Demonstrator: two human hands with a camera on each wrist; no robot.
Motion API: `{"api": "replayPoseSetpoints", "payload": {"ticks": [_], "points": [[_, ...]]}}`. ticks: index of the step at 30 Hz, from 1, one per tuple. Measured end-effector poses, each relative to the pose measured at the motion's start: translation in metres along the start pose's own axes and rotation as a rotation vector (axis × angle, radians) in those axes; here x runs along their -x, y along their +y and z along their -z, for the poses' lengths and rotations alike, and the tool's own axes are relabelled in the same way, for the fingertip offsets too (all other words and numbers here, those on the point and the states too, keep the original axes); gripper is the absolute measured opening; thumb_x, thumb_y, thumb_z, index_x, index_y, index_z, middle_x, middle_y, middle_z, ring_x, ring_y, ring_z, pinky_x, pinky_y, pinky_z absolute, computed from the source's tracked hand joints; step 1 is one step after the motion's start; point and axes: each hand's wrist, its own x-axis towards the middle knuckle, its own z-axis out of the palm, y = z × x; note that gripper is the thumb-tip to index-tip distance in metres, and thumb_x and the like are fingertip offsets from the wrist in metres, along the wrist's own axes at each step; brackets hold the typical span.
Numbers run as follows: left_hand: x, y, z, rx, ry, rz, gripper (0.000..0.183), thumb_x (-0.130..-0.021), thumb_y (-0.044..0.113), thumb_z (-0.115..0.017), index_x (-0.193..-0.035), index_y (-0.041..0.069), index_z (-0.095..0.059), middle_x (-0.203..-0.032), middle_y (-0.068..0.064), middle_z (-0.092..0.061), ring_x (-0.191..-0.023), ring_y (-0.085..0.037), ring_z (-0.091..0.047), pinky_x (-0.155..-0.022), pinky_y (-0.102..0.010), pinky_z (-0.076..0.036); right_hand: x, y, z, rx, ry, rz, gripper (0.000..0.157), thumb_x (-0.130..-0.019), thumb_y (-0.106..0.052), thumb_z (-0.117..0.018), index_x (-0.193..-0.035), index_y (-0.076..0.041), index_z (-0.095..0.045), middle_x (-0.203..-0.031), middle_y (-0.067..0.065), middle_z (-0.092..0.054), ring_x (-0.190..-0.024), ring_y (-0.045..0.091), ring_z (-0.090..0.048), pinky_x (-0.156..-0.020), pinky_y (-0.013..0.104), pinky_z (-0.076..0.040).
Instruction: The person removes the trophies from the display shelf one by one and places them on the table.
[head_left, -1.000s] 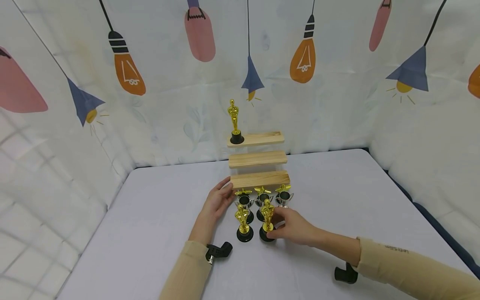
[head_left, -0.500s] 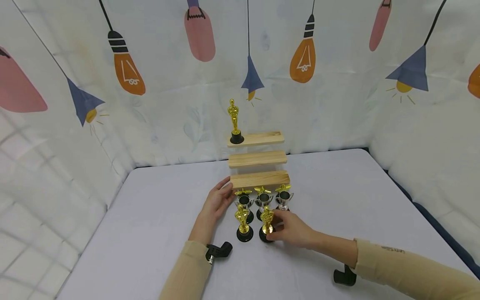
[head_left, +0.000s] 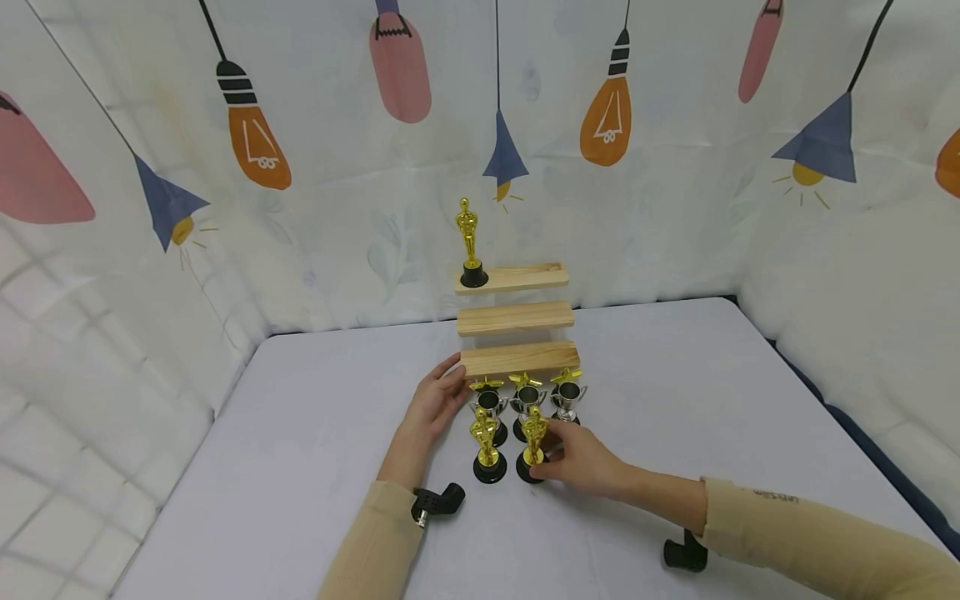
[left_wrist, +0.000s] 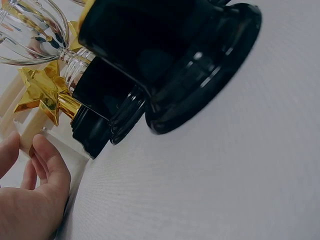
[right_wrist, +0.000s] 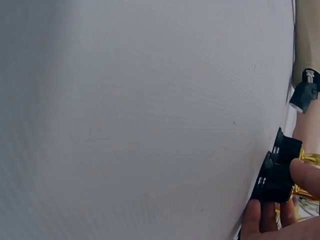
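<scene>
My right hand [head_left: 588,458] pinches a gold figurine trophy [head_left: 534,429] by its black base, thumb on the near side and fingers behind. It stands upright at the front of a cluster, right of a matching figurine trophy [head_left: 486,442]. In the right wrist view the thumb [right_wrist: 306,177] presses the black base [right_wrist: 277,185], close by the other base. My left hand [head_left: 435,404] is at the left end of a three-tier wooden shelf [head_left: 520,360]. In the left wrist view its thumb and fingers pinch the end of the board [left_wrist: 31,132].
Silver cup trophies [head_left: 568,396] stand behind the figurines, with gold star trophies [head_left: 487,385] behind them, close before the shelf. Another figurine trophy [head_left: 467,242] stands on the left of the top tier. A white cloth covers the table [head_left: 322,450]; a printed curtain [head_left: 337,208] hangs behind.
My right hand and its figurine trophy have come down slightly and shifted a little left, towards the other figurine. My left hand has stayed at the shelf end.
</scene>
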Motion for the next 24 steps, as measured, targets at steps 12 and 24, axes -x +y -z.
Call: {"api": "replayPoseSetpoints", "payload": {"ticks": [12, 24], "points": [[-0.001, 0.0002, 0.0005, 0.007, -0.003, 0.005, 0.051, -0.106, 0.002, -0.055, -0.154, 0.0, -0.039, -0.122, -0.008, -0.06, -0.097, -0.01, -0.062, -0.082, -0.025, -0.05, -0.0054, 0.0018, -0.0016, 0.043, 0.029, 0.052, 0.042, -0.084, -0.01, -0.086, -0.118, 0.0, -0.064, -0.099, 0.002, -0.066, -0.094, 0.021, -0.063, -0.081, 0.032, -0.056], [-0.0013, -0.0008, 0.0018, 0.004, -0.012, 0.002, 0.052, -0.105, 0.002, -0.056, -0.154, -0.001, -0.038, -0.129, -0.012, -0.058, -0.102, -0.011, -0.062, -0.084, -0.024, -0.051, -0.0051, 0.0015, -0.0029, 0.041, 0.056, 0.058, 0.041, -0.083, -0.009, -0.086, -0.116, 0.001, -0.064, -0.1, 0.003, -0.067, -0.096, 0.022, -0.064, -0.081, 0.032, -0.056]]}}
